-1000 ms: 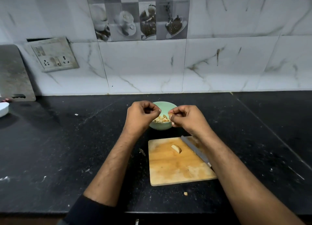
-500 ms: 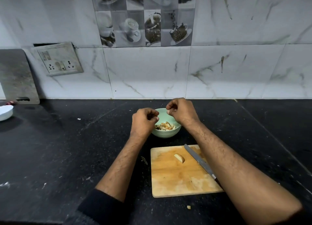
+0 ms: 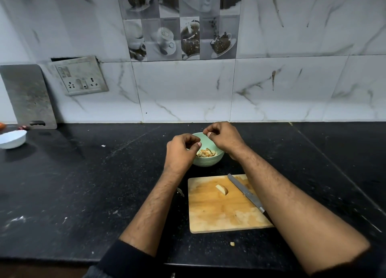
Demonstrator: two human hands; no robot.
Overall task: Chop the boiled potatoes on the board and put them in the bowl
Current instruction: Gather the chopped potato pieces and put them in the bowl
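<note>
A pale green bowl (image 3: 207,163) with chopped potato pieces (image 3: 206,153) stands on the black counter just behind the wooden board (image 3: 217,215). My left hand (image 3: 181,152) hovers at the bowl's left rim with fingers curled and thumb against the fingertips; nothing shows in it. Over the bowl's back right rim, my right hand (image 3: 224,138) is curled the same way, with no piece visible in its pinch. One potato wedge (image 3: 222,189) lies on the board. The knife (image 3: 244,192) rests on the board's right side, its handle hidden under my right forearm.
A potato crumb (image 3: 232,244) lies on the counter in front of the board, and a peel scrap (image 3: 180,192) to its left. A white bowl (image 3: 12,139) sits at the far left. A grey board (image 3: 27,96) leans on the tiled wall beside a socket plate (image 3: 81,77).
My right hand has shifted from the bowl's right side up over its back rim. My left hand stays at the left rim. Board, wedge and knife have not moved.
</note>
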